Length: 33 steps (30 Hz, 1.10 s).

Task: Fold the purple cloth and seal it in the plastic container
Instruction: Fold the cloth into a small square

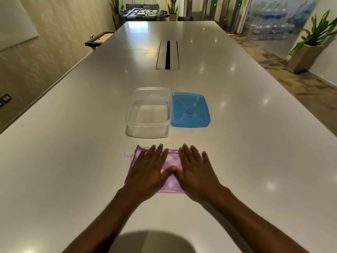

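A purple cloth with pale dots (171,179) lies folded into a small rectangle on the white table, close to me. Both hands rest flat on top of it, palms down, fingers spread. My left hand (147,168) covers its left half and my right hand (196,170) its right half, with the thumbs touching in the middle. A small white tag (127,156) sticks out at the cloth's far left corner. Beyond the cloth stands a clear plastic container (148,123), open and empty. Its blue lid (189,110) lies flat on the table just right of it.
The long white table (73,161) has a cable slot (167,54) down its middle, further away. A potted plant (310,46) stands on the floor at the right. A table-football game (144,13) stands past the far end.
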Tool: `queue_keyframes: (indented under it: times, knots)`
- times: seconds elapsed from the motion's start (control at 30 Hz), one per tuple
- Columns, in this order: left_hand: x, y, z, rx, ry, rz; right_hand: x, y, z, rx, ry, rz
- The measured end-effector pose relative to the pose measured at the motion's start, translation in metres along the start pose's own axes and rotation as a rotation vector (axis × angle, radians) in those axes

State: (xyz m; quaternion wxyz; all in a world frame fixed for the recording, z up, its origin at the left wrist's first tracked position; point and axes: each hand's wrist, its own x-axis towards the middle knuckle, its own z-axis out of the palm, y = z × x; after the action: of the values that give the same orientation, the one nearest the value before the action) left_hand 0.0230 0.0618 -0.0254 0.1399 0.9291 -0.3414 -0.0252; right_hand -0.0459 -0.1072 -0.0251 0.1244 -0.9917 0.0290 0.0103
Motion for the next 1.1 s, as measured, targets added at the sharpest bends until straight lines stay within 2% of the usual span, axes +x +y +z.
queue_keyframes:
  times: [0.17, 0.23, 0.33, 0.37, 0.5, 0.57, 0.7, 0.8, 0.9, 1.1]
  knots:
    - [-0.009, -0.004, -0.004, 0.068, -0.005, -0.088, -0.018, 0.039, -0.014, 0.008, -0.085, 0.206]
    - [-0.012, -0.002, -0.009, -0.023, 0.040, -0.092, -0.027, 0.041, -0.019, 0.030, 0.024, 0.273]
    - [-0.015, 0.002, -0.016, -0.163, 0.233, -0.054, -0.043, 0.035, -0.028, 0.169, 0.331, 0.387]
    - [-0.017, 0.004, -0.016, -0.181, 0.258, -0.042, -0.047, 0.033, -0.032, 0.230, 0.344, 0.429]
    - [-0.027, 0.014, 0.000, -0.176, 0.149, -0.012, -0.045, 0.026, -0.038, 0.397, 0.068, 0.475]
    - [-0.031, 0.015, 0.007, -0.191, 0.139, -0.033, -0.040, 0.022, -0.036, 0.457, 0.049, 0.485]
    - [-0.032, 0.014, 0.002, -0.367, 0.113, -0.143, -0.030, 0.016, -0.033, 0.685, 0.015, 0.531]
    - [-0.031, 0.019, -0.007, -0.431, 0.064, -0.188, -0.024, 0.010, -0.036, 0.831, 0.042, 0.509]
    - [-0.031, 0.014, -0.012, -0.572, 0.105, -0.206, -0.017, 0.000, -0.047, 0.961, 0.114, 0.473]
    - [-0.031, -0.005, -0.017, -0.924, 0.213, -0.264, -0.001, -0.038, -0.069, 0.814, 0.205, 0.245]
